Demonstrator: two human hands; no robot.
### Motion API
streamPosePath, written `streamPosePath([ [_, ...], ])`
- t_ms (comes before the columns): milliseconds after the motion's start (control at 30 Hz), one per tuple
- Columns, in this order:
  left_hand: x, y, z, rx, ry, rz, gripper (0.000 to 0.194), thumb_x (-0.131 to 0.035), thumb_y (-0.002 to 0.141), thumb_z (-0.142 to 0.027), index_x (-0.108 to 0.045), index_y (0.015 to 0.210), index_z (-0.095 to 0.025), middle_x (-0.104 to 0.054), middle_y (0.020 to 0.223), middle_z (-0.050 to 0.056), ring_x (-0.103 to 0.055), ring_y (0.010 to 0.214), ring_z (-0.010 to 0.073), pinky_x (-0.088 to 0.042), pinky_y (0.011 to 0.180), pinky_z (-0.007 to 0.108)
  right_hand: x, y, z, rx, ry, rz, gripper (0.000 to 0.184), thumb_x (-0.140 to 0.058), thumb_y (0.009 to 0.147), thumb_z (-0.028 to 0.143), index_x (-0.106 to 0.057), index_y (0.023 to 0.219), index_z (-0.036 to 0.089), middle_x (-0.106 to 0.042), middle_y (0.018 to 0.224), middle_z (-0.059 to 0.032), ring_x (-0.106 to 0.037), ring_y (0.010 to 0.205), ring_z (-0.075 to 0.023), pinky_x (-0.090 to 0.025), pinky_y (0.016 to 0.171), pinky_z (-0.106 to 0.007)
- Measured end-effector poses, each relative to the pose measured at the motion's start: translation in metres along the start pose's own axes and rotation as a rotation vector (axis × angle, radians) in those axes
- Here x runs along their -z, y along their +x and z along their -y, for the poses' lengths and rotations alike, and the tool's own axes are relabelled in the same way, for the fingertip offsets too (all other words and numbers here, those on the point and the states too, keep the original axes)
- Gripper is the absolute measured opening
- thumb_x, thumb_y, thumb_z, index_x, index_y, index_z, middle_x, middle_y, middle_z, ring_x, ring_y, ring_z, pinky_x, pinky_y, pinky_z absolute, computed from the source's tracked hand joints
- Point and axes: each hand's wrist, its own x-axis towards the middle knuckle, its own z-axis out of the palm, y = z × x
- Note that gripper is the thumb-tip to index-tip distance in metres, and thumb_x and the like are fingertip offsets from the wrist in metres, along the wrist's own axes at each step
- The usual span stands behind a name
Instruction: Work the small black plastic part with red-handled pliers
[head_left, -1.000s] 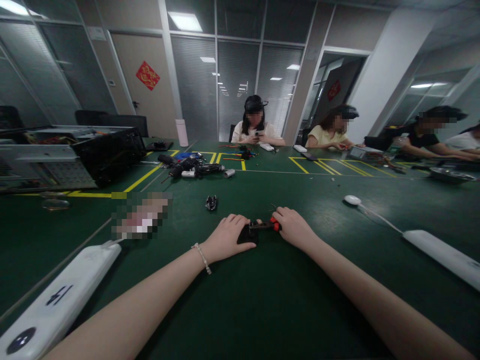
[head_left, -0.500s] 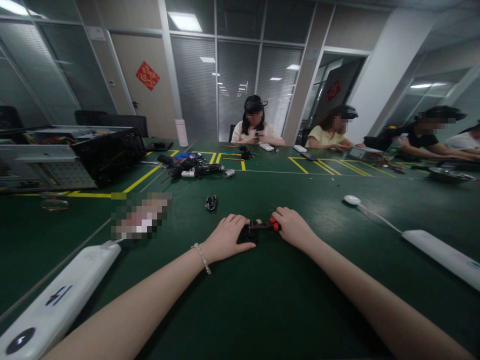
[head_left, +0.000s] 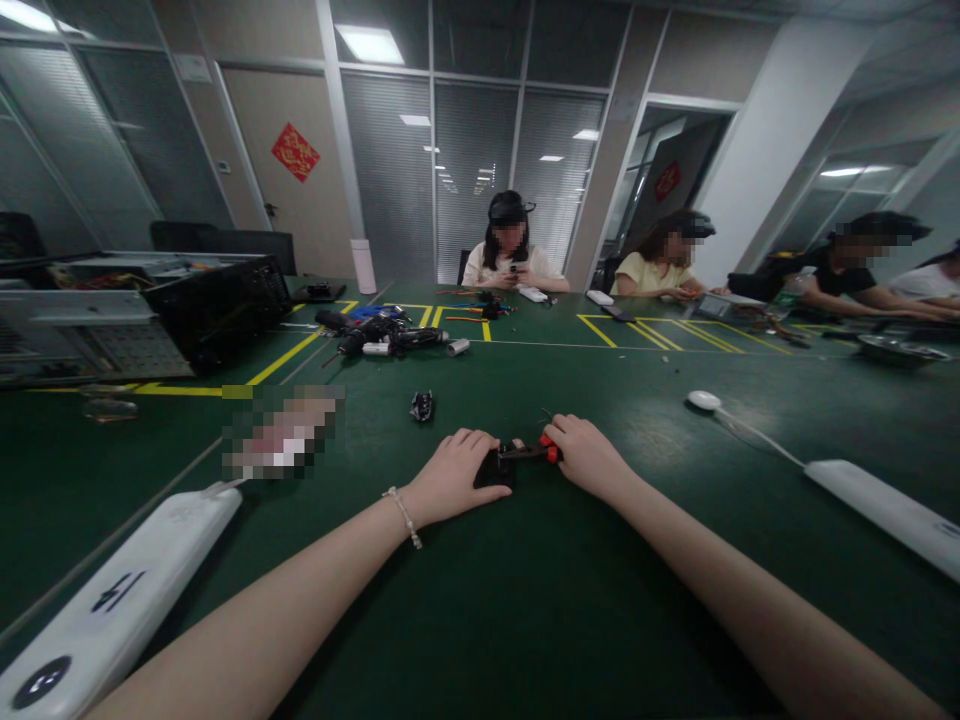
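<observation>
On the green table, my left hand (head_left: 459, 475) grips a small black square part (head_left: 495, 471) between its thumb and fingers. My right hand (head_left: 589, 453) is closed round the red handles of a pair of pliers (head_left: 534, 453). The dark jaws point left and meet the upper side of the black part; whether they pinch a piece of it is too small to tell. A thin dark wire end sticks out by my right fingertips. Beyond my left hand lies another small black and silver part (head_left: 422, 405), touched by neither hand.
A pile of black cables and tools (head_left: 390, 335) lies farther back, near an open computer case (head_left: 217, 310) at left. White power strips (head_left: 127, 600) flank my arms, a white mouse-shaped thing (head_left: 705, 401) at right. Several people (head_left: 514, 260) sit across the table.
</observation>
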Motion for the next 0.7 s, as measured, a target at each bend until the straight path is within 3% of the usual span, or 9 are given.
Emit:
streamPosePath([
  [700,0.0001,-0.0004,-0.001,-0.003,0.015,-0.01,0.053,-0.051,0.074,-0.056,-0.044,0.112,-0.021,-0.048,0.115,0.006,-0.043,0.105,0.0247,-0.036,0.087,0.039,0.0023,-0.0001,0.0021,-0.017,-0.007,0.009,0.032,-0.051,0.063,0.005,-0.055,0.094,0.014,-0.054,0.096,-0.0105,-0.05,0.086,-0.0203,-0.038,0.072,-0.031],
])
